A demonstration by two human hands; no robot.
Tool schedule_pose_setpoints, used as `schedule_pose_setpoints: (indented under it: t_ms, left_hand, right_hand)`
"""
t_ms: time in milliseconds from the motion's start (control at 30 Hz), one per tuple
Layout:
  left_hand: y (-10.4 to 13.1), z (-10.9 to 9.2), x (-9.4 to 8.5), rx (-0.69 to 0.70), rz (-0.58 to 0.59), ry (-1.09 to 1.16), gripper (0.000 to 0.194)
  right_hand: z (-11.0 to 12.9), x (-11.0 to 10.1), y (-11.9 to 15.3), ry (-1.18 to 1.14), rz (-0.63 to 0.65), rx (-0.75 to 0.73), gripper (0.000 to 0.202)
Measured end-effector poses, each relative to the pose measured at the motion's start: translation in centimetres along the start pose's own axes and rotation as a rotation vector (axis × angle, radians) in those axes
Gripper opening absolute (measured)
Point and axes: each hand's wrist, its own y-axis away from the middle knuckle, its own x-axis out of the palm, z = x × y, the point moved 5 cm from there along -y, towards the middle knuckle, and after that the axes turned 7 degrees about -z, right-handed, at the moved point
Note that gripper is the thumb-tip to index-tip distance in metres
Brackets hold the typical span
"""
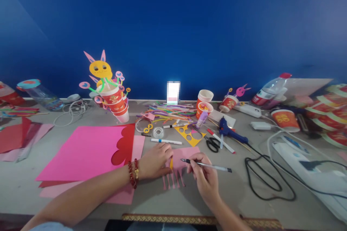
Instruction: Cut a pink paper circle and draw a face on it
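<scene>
My left hand (157, 160) presses on a small piece of pink paper (187, 152), its thumb and fingers around a narrow yellow paper piece (171, 163) that lies on it. Thin strips cut into the pink paper's near edge hang toward me. In my right hand (204, 178) is a clear-barrelled black pen (208, 165), its tip at the pink paper just right of the yellow piece. The fingertips of my left hand are partly hidden.
Coloured paper sheets (78, 151) are stacked at left. Behind my hands lie a white marker (166, 141), tape roll (158, 132), punched yellow sheet (191, 135), scissors (213, 145) and pipe cleaners (168, 112). A glue gun (230, 131), its cord and a power strip (306, 173) occupy the right. Decorated cups (115, 97) stand back left.
</scene>
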Motion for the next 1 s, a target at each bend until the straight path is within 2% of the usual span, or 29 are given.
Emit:
schedule_pose_setpoints:
  t_ms: [100, 300, 400, 500, 633, 800, 1000]
  left_hand:
    - [-0.1, -0.2, 0.1, -0.007, -0.010, 0.053, 0.034]
    - [-0.7, -0.3, -0.3, -0.062, -0.051, 0.187, 0.009]
    - [-2.0, 1.4, -1.6, -0.138, -0.145, 0.194, 0.004]
    - [-3.9, 3.8, -3.1, -0.204, -0.252, 0.144, 0.009]
    - [-5.9, 5.3, -3.5, -0.232, -0.312, 0.029, 0.011]
    - [-6.7, 4.8, -2.4, -0.184, -0.319, -0.081, 0.016]
    - [-4.9, 3.8, -3.0, -0.091, -0.356, -0.127, 0.015]
  right_hand:
    - [0.1, 0.0, -0.1, 0.005, 0.003, 0.000, 0.015]
    - [0.0, -0.2, -0.2, 0.038, 0.009, -0.016, 0.015]
    - [0.2, -0.3, -0.2, 0.045, -0.002, -0.018, 0.017]
    - [0.3, -0.3, -0.3, 0.032, -0.009, -0.003, 0.016]
    - [0.3, -0.4, -0.4, 0.032, -0.011, -0.004, 0.018]
    - [0.0, -0.6, -0.4, 0.025, -0.020, -0.009, 0.018]
    - [-0.2, -0.5, -0.4, 0.019, -0.009, 0.021, 0.019]
